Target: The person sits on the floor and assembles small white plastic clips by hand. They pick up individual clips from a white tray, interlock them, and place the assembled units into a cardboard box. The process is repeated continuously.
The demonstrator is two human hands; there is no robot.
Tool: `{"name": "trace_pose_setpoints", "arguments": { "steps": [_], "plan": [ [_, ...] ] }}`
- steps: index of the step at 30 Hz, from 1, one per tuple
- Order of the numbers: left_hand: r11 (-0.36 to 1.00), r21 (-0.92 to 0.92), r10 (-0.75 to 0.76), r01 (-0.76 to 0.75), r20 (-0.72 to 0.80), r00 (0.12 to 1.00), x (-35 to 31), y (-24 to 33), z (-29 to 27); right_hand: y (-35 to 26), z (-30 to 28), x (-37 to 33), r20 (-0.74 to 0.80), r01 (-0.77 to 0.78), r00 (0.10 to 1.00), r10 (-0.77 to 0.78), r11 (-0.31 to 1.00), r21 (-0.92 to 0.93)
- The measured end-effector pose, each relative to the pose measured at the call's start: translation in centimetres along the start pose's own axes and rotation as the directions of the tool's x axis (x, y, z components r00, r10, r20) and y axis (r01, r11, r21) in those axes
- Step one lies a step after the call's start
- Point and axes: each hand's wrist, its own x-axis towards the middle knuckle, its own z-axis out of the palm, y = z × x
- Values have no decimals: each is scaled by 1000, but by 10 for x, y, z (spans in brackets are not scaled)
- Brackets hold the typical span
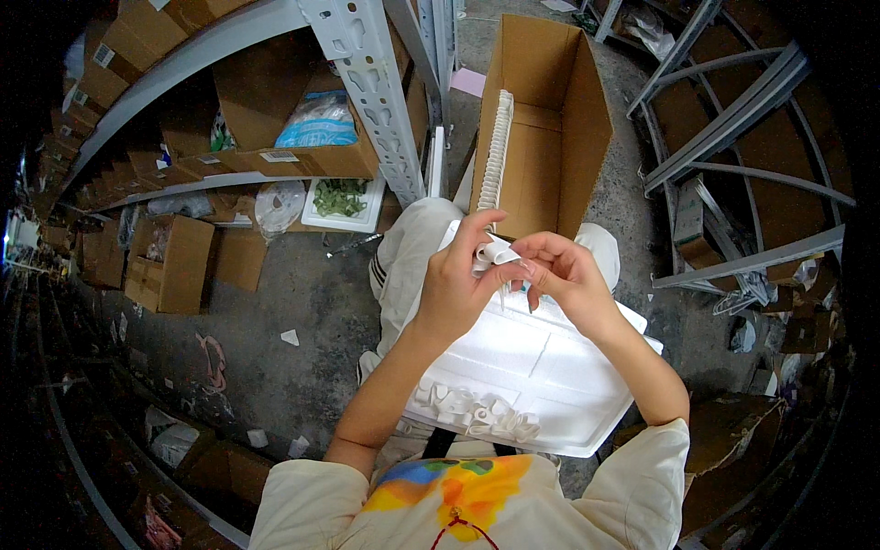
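Note:
Both hands meet above my lap over a small white curled piece (pixel 498 252), smooth and rolled like a short tube; its exact kind I cannot make out. My left hand (pixel 456 286) closes round it, thumb and fingers pressed on its sides. The fingertips of my right hand (pixel 573 280) are bent together and pinch its right end. Beneath them a white foam board (pixel 522 362) rests across my thighs. On its near left edge lies a loose heap of similar white curled pieces (pixel 481 412). Fingers partly cover the held piece.
Straight ahead stands an open cardboard box (pixel 550 137), a row of thin white pieces (pixel 498 151) along its left wall. Metal shelving (pixel 367 82) with cartons rises at left, another rack (pixel 724 128) at right. A white tray of green pieces (pixel 344 203) sits under the left shelf.

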Motion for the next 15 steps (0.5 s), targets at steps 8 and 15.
{"name": "trace_pose_setpoints", "arguments": {
  "steps": [8, 15],
  "plan": [
    [995, 45, 96, -94, -59, 994, 0, 1, 1, -1, -1, -2, -15, 35, 999, -34, 999, 16],
    [994, 14, 110, -109, -50, 993, 1, 4, -2, -2, 1, -1, -67, -4, 998, 9, 997, 71]
  ]
}}
